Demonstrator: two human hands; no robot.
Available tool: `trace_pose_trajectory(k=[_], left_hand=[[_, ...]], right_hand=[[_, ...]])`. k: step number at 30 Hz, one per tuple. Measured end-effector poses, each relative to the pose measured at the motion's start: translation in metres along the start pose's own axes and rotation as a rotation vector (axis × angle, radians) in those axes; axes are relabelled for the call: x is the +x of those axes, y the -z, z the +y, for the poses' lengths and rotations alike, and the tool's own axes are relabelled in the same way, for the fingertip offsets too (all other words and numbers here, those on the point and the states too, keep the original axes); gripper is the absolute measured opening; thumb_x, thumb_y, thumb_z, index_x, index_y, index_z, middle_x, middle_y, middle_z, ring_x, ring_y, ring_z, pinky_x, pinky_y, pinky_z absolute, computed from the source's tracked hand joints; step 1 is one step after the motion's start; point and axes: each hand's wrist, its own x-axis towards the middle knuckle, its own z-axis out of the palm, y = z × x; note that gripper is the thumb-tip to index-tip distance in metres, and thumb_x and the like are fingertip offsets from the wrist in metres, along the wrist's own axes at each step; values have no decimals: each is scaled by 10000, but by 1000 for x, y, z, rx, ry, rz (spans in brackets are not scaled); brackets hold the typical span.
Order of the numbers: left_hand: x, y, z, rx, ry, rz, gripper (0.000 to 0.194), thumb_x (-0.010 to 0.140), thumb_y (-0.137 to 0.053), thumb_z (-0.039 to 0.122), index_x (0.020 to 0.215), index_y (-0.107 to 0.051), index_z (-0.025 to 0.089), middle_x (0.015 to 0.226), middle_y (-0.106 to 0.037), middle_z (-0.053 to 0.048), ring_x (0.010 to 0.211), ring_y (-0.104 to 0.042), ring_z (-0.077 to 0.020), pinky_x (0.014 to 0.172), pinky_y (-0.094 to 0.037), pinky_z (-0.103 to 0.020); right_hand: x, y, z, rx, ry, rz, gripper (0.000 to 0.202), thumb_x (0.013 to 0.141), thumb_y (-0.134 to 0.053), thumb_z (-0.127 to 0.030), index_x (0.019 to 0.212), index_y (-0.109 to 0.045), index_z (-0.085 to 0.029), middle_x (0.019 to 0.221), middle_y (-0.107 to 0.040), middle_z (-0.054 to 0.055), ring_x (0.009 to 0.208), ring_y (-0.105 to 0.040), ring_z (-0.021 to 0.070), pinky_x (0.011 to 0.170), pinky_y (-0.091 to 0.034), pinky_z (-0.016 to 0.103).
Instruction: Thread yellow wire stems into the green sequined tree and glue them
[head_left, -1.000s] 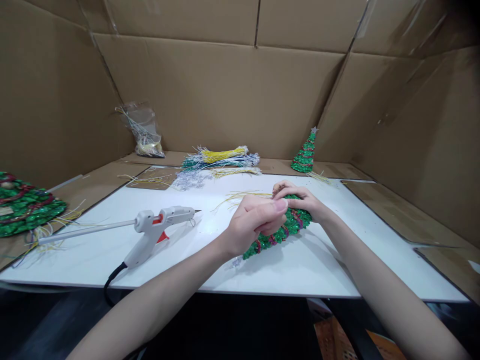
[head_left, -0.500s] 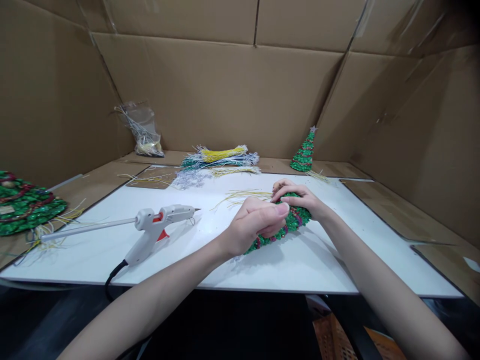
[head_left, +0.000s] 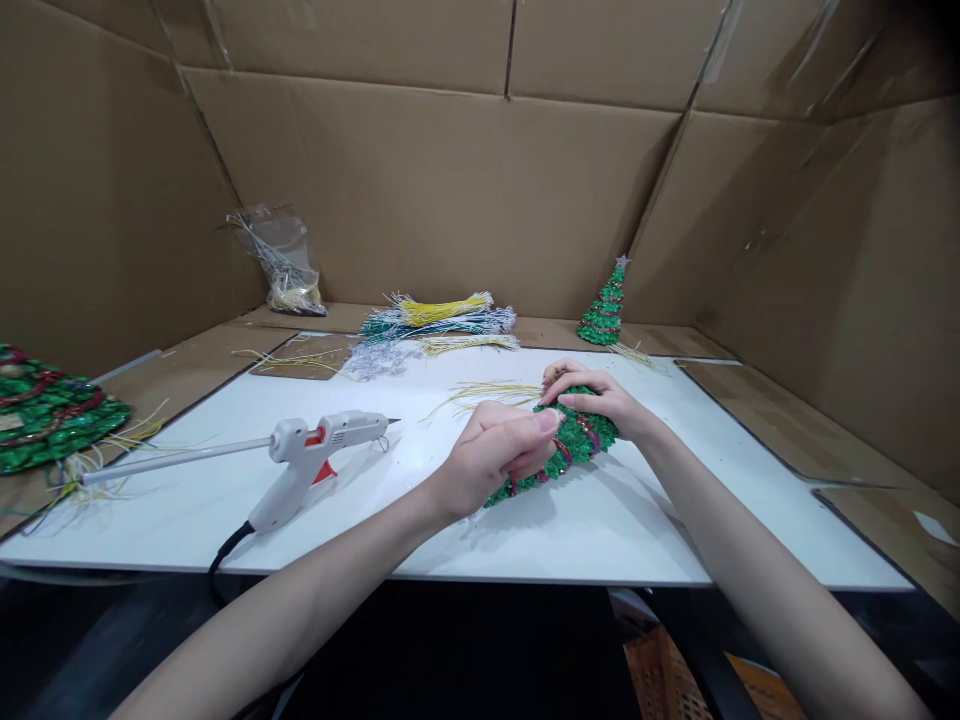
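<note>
A small green tree (head_left: 581, 440) with red and purple garland lies tilted over the white board (head_left: 645, 530). My right hand (head_left: 592, 392) is wrapped over its wide upper end, fingers curved round it. Closed, thumb on top, my left hand (head_left: 499, 450) is at the tree's near left side; what its fingers pinch is hidden. Thin yellow wires (head_left: 480, 392) fan out to the left from beside my right hand. To the left, a white glue gun (head_left: 300, 465) with a red trigger lies on the board, a long glue stick in its back.
Bundles of yellow, blue and green wires (head_left: 442, 315) lie at the back. A plastic bag (head_left: 289, 265) leans back left; a small tree (head_left: 604, 310) stands back right. Another tree (head_left: 56, 415) lies at far left. Cardboard walls (head_left: 420, 190) enclose the board.
My left hand has moved slightly left along the tree, showing more of its middle. My right hand keeps its hold. The view has shifted slightly.
</note>
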Motion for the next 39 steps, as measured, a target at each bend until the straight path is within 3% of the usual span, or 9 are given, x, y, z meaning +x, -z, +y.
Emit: trace_pose_trajectory(k=[7,14,39], left_hand=[[12,-1,5,-68,15,47,565,869,-562,355,445,-229,186,431,-173,80,412,-163,-44,454,-133,-258],[17,-3,-3,-47,-1,-6,550,913,-529,345,464,-261,175,446,-195,76,422,-182,-43,449,-138,-248],[8,0,1,-92,-157,34,561,949,-477,292,460,-230,168,415,-181,66,416,-185,-52,464,-162,-259]], right_hand=[[1,1,4,-9,17,9,197,835,-664,-419,876,-774,-261,1040,-578,58,1054,-540,251,1024,-370,445],[1,1,4,0,24,-6,198,848,-653,-416,878,-768,-258,1040,-570,58,1041,-541,238,996,-388,416],[0,-1,-4,-30,16,-11,202,863,-633,-393,897,-764,-242,1032,-561,65,1051,-536,249,1007,-368,419]])
